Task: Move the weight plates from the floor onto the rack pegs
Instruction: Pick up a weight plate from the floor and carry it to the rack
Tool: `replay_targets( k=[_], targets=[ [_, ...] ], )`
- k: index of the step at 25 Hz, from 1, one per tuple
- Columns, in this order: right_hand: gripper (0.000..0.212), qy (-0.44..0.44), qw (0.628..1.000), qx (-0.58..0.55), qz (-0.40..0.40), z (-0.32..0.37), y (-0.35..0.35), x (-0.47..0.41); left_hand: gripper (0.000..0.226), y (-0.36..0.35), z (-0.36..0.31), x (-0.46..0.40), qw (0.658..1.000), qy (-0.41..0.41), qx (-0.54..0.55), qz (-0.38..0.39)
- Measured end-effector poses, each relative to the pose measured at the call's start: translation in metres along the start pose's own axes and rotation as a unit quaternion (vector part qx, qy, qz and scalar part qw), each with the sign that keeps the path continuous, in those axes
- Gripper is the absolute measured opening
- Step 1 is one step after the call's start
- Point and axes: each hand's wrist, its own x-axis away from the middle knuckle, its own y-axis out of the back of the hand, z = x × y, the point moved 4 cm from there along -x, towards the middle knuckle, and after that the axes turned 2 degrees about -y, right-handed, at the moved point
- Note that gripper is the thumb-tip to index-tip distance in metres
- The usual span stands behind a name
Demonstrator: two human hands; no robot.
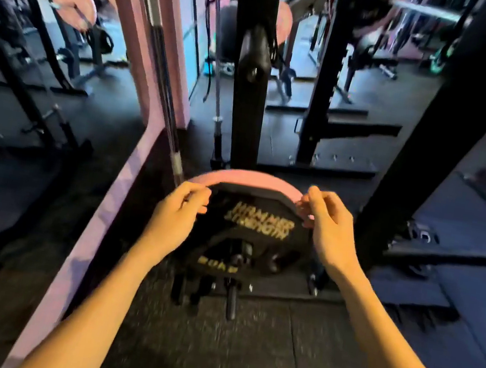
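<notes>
Left hand [179, 208], right hand [325, 225] gripping pink plate [246, 178] rim

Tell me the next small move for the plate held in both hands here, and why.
Probably lift the weight plate straight up and forward toward the rack upright. The left hand and right hand already grip its pink rim on opposite sides, and it sits low near the floor by the rack base. The frame is blurred, so which peg is free is unclear.
</notes>
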Motion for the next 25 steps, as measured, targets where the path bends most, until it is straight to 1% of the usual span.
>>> replay_targets(
  k=[2,4,7,9,11,13,15,16,17,20,24,25],
  targets=[
    [0.033,-0.077,0.997,0.023,-0.010,-0.060,0.003,0.046,0.014,-0.011,0.057,0.040,0.996,0.068,-0.025,0.046],
    [0.037,-0.148,0.987,0.056,-0.022,-0.116,0.006,0.099,0.014,-0.019,0.107,0.081,0.984,0.138,-0.058,0.096],
    [0.035,-0.249,0.964,0.082,-0.042,-0.177,0.011,0.180,0.029,-0.021,0.176,0.133,0.947,0.230,-0.131,0.182],
    [0.033,-0.322,0.942,0.078,-0.049,-0.208,0.010,0.233,0.035,-0.017,0.220,0.166,0.907,0.283,-0.185,0.250],
    [0.030,-0.401,0.913,0.049,-0.064,-0.236,0.008,0.289,0.036,-0.012,0.259,0.200,0.867,0.338,-0.207,0.301],
    [0.028,-0.486,0.869,0.021,-0.092,-0.262,0.011,0.353,0.029,-0.010,0.282,0.238,0.823,0.393,-0.215,0.350],
    [0.027,-0.571,0.811,-0.006,-0.127,-0.279,0.020,0.419,0.020,-0.008,0.293,0.271,0.771,0.429,-0.243,0.403],
    [0.027,-0.598,0.789,-0.016,-0.140,-0.286,0.024,0.450,0.017,-0.009,0.298,0.283,0.750,0.430,-0.265,0.427],
    [0.028,-0.615,0.772,-0.029,-0.160,-0.291,0.032,0.481,0.016,-0.014,0.303,0.292,0.730,0.411,-0.294,0.459],
    [0.031,-0.639,0.732,-0.057,-0.229,-0.298,0.056,0.562,0.018,-0.044,0.305,0.304,0.676,0.317,-0.378,0.548],
    [0.027,-0.647,0.697,-0.058,-0.302,-0.295,0.090,0.642,0.022,-0.111,0.292,0.308,0.599,0.193,-0.465,0.623],
    [0.025,-0.650,0.684,-0.075,-0.323,-0.295,0.101,0.659,0.024,-0.137,0.286,0.309,0.579,0.156,-0.483,0.639]
  ],
)
